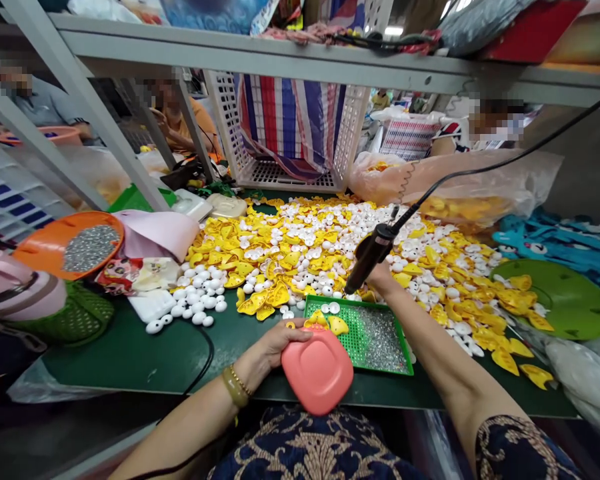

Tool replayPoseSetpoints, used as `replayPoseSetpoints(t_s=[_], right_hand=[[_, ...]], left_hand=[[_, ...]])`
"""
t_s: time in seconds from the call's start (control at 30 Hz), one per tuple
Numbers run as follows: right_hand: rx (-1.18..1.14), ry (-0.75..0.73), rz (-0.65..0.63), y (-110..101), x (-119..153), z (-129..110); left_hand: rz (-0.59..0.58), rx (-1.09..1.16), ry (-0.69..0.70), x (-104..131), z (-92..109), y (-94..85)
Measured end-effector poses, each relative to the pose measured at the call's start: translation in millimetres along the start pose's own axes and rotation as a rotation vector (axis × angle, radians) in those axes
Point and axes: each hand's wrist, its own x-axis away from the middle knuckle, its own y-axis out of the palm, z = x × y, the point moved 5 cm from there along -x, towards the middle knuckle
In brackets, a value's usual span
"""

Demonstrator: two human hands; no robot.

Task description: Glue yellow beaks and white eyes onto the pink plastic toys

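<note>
My left hand [279, 341] is closed on the upper left edge of a coral-pink, rounded-square plastic piece [317, 370], with the thumb on top. Yellow plastic pieces [337, 325] show just beyond that piece, at the near left of a green mesh tray [407, 363]. Small silvery parts [381, 337] fill the tray's right side. My right hand [377, 275] reaches over the pile of yellow shells and white egg-shaped pieces. A black corded electric screwdriver [373, 257] slants across it and hides its fingers; whether they hold anything, I cannot tell.
An orange bowl [45, 247] with silvery parts stands left, by a pink jug [25, 287]. A green lid-like disc [575, 307] lies right. A white crate [227, 133] stands at the back under a metal shelf bar [305, 53]. Other people sit beyond.
</note>
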Motion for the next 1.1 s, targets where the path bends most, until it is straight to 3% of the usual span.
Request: replayPoseSetpoints(t_s=[0.07,0.13,0.23,0.33,0.47,0.57,0.63,0.73,0.83,0.97,1.1], right_hand=[[-0.048,0.078,0.055,-18.5,13.3,5.0],[-0.223,0.199,0.055,-28.8,43.1,12.5],[-0.592,0.461,-0.148,-14.1,112.2,19.3],[-0.547,0.535,-0.258,4.0,170.4,18.6],[-0.046,0.34,-0.245,-1.3,187.6,20.6],[0.353,-0.016,-0.291,-9.1,177.8,13.3],[0.428,-0.229,-0.369,-4.9,174.8,8.8],[0.454,-0.36,-0.438,5.5,174.2,9.3],[0.326,-0.396,-0.257,0.2,172.6,1.5],[-0.033,-0.385,0.018,-22.0,177.3,-30.0],[-0.109,-0.48,0.01,-19.8,187.3,-65.4]], left_hand=[[0.003,0.004,-0.004,-0.2,-1.3,0.9],[0.001,0.006,-0.015,-1.4,-3.2,1.7],[0.01,0.019,-0.019,-4.5,-5.3,2.0],[0.01,0.026,-0.008,-7.2,-6.3,2.6],[0.013,0.022,-0.006,-9.0,-8.0,3.3],[0.021,0.007,-0.001,-9.9,-9.2,3.9],[0.033,0.002,0.008,-10.2,-10.0,4.1],[0.072,-0.022,0.036,-8.3,-11.0,4.1],[0.079,-0.067,0.072,-2.5,-11.3,9.0],[0.072,-0.076,0.086,6.9,-11.9,25.3],[0.076,-0.037,0.148,12.6,-8.5,42.3]])
